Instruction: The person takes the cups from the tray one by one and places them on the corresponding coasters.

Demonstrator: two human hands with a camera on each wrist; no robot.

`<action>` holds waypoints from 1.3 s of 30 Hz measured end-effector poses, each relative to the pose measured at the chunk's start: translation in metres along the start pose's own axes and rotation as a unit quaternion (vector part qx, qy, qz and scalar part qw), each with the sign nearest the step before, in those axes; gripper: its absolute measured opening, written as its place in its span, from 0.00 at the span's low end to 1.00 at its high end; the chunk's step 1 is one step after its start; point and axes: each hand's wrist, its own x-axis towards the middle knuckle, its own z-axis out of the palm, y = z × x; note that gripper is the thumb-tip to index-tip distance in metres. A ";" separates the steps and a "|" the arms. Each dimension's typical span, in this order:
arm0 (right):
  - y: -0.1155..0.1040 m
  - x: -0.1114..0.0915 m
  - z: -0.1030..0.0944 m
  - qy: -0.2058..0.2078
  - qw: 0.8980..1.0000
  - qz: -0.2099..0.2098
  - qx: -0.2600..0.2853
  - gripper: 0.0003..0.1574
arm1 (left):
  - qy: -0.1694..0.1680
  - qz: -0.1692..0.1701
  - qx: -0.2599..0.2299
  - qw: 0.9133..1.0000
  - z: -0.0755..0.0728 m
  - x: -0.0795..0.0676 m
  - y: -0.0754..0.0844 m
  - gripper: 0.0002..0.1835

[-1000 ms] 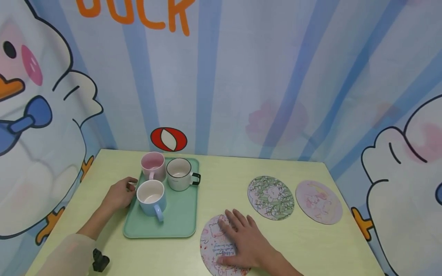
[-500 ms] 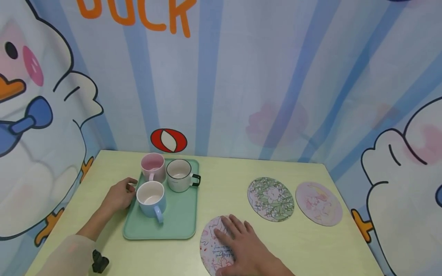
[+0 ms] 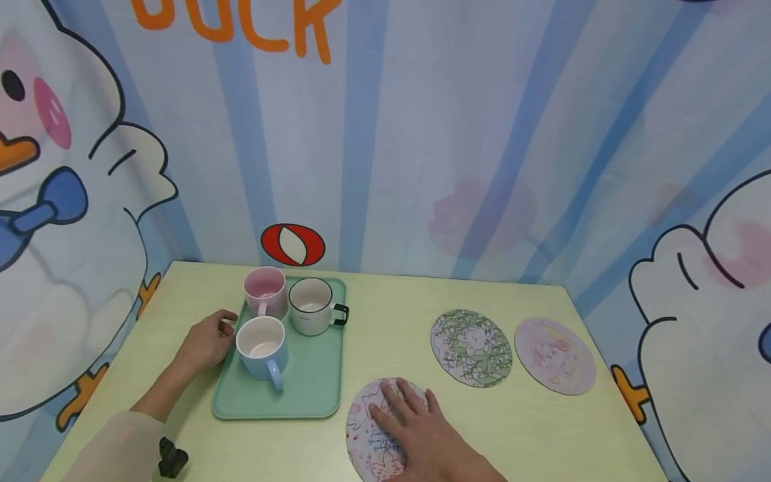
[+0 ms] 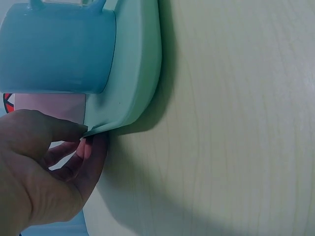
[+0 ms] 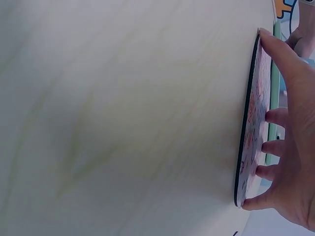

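3 mugs (image 3: 262, 358) on tray (image 3: 310, 391), lower L; 2 round mats (image 3: 460, 367), lower R. L hand (image 3: 207, 341) pinches tray rim; R hand (image 3: 424, 432), fingers spread, touches 3rd mat (image 3: 363, 425), btm ctr.

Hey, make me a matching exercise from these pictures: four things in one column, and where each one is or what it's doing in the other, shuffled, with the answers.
Things
1. Left hand
2. Right hand
3. Black-handled white mug
4. Green-patterned mat

Places and states
A. On the tray, right of the pink mug
B. Resting on the blue-lettered mat
C. Middle of three round mats, left to right
D. Pinching the edge of the green tray

Pairs: 1-D, 2-B, 3-A, 4-C
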 end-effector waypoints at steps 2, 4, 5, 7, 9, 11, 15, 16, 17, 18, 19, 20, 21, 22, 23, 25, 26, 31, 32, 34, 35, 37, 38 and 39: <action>0.000 -0.001 0.000 0.005 1.000 -0.005 0.003 0.70 | 0.000 -0.001 0.000 1.000 0.000 0.000 -0.001 0.22; 0.000 -0.001 0.000 0.009 1.000 -0.012 0.013 0.70 | -0.001 -0.002 -0.001 1.000 0.001 0.000 -0.002 0.22; 0.000 -0.001 0.001 0.011 1.000 -0.016 0.019 0.69 | -0.003 -0.003 -0.002 1.000 0.000 0.000 -0.002 0.22; 0.000 -0.002 0.001 0.009 0.999 -0.018 0.029 0.68 | -0.006 -0.004 -0.003 1.000 0.000 -0.001 -0.002 0.22; 0.000 -0.001 0.001 0.010 0.999 -0.019 0.033 0.66 | -0.009 -0.002 -0.004 1.000 0.000 -0.001 -0.002 0.22; 0.000 -0.001 0.001 0.012 0.999 -0.017 0.028 0.65 | -0.009 0.000 -0.003 1.000 0.000 0.000 -0.002 0.21; 0.002 0.000 0.001 0.012 1.000 -0.009 0.012 0.64 | -0.008 0.005 -0.002 1.000 0.000 0.001 -0.002 0.21; 0.002 0.000 0.001 0.011 1.000 -0.008 0.012 0.64 | -0.007 0.006 -0.001 1.000 0.000 0.001 -0.002 0.21; 0.003 0.000 0.002 0.010 1.000 -0.008 0.012 0.64 | -0.007 0.008 -0.001 1.000 0.000 0.002 -0.002 0.21; 0.003 0.000 0.002 0.010 1.000 -0.008 0.009 0.64 | -0.007 0.008 -0.001 1.000 0.000 0.002 -0.002 0.21; 0.003 0.000 0.002 0.010 1.000 -0.008 0.008 0.64 | -0.007 0.010 -0.001 1.000 -0.001 0.002 -0.002 0.21; 0.003 0.001 0.002 0.010 1.000 -0.008 0.005 0.64 | -0.006 0.011 -0.001 1.000 -0.001 0.002 -0.002 0.21; 0.003 0.001 0.002 0.011 1.000 -0.009 0.001 0.64 | -0.005 0.012 0.000 1.000 -0.001 0.002 -0.003 0.21; 0.004 0.002 0.003 0.013 1.000 -0.009 -0.003 0.64 | -0.005 0.012 0.001 1.000 -0.001 0.002 -0.003 0.21; 0.004 0.002 0.003 0.014 1.000 -0.010 -0.006 0.64 | -0.004 0.013 0.002 1.000 -0.001 0.002 -0.003 0.21; 0.004 0.003 0.003 0.013 1.000 -0.009 -0.010 0.64 | -0.004 0.015 0.004 1.000 -0.002 0.001 -0.004 0.21; 0.004 0.003 0.003 0.013 1.000 -0.009 -0.007 0.64 | -0.004 0.016 0.005 1.000 -0.002 0.001 -0.004 0.21; 0.002 0.003 0.000 0.005 1.000 0.005 0.000 0.65 | -0.001 0.027 0.006 1.000 -0.001 0.002 -0.004 0.21; 0.002 0.003 0.000 0.003 1.000 0.011 0.002 0.65 | -0.001 0.028 0.006 1.000 0.000 0.002 -0.004 0.20; 0.001 0.002 -0.001 -0.001 1.000 0.024 0.002 0.65 | -0.002 0.026 0.005 1.000 0.000 0.002 -0.004 0.20; 0.001 0.002 -0.001 -0.002 1.000 0.029 0.003 0.64 | -0.003 0.025 0.005 1.000 0.000 0.003 -0.004 0.20; 0.000 0.000 -0.002 0.002 1.000 0.030 -0.001 0.64 | -0.004 0.022 0.005 1.000 0.000 0.003 -0.004 0.20; 0.000 -0.001 -0.001 0.005 1.000 0.028 -0.002 0.64 | -0.005 0.021 0.006 1.000 -0.001 0.003 -0.003 0.20; 0.000 -0.002 -0.001 0.006 1.000 0.026 -0.005 0.64 | -0.005 0.021 0.005 1.000 -0.001 0.003 -0.003 0.20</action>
